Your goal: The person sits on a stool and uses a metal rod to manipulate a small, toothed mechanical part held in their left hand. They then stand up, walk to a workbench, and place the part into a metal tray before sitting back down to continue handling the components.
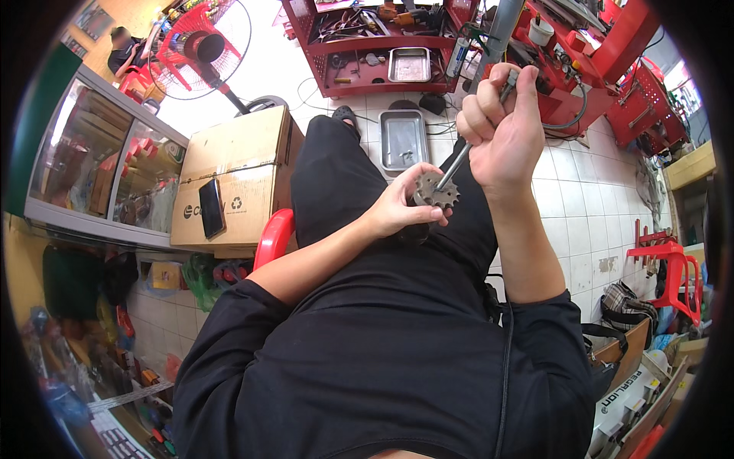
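Note:
My left hand [391, 213] is closed around a grey, toothed metal part like a sprocket [430, 196], held over my lap with its toothed face turned up. Up and to the right, my right hand [501, 138] has its fingers wrapped round the upper end of a long, slim metal rod tool [457, 164]. The tool slants down to the left, and its lower tip meets the middle of the toothed face. My left palm and fingers hide the underside of the part.
Beyond my knees a metal tray [402, 122] lies on the tiled floor before a red tool cart [359, 80]. A cardboard box [245, 149] with a black phone [212, 208] on it stands left. A fan [206, 47] and a seated person are farther back; a red stool [667, 260] is right.

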Demonstrator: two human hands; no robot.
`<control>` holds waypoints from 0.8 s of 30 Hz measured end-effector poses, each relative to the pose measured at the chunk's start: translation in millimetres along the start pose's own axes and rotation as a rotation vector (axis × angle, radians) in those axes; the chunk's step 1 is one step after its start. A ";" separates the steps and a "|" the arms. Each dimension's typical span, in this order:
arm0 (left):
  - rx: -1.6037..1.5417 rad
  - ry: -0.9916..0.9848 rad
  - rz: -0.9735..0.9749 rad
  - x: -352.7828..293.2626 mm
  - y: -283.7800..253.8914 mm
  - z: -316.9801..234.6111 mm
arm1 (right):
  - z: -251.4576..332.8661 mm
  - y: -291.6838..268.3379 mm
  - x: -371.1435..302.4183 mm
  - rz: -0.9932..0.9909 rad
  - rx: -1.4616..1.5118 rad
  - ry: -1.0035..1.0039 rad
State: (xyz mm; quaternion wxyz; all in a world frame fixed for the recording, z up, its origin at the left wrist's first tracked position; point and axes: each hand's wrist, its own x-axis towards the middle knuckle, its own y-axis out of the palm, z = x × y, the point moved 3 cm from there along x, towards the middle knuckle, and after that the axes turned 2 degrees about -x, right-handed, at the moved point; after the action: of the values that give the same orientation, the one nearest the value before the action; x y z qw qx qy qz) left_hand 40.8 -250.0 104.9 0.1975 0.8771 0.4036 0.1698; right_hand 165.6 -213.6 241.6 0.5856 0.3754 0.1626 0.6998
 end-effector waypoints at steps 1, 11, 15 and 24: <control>-0.045 0.005 0.006 -0.1 4.2 -3.3 | 1.6 -2.3 1.5 -0.020 -0.007 0.002; -0.384 -0.398 -0.103 -2.8 31.7 -12.2 | -20.3 -65.3 42.4 -0.233 0.073 0.189; -0.365 -0.494 -0.185 6.5 57.2 -28.1 | -18.6 -83.8 51.2 -0.290 0.141 0.241; 0.219 -0.184 -0.111 54.7 14.8 -21.8 | 4.9 -72.1 71.5 -0.224 -0.140 -0.183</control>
State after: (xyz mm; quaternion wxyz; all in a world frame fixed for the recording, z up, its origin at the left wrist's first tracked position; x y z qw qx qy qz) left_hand 74.1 -211.9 138.4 0.1462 0.8815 0.4478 0.0326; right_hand 217.1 -128.5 220.7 0.6970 0.3755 0.1003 0.6026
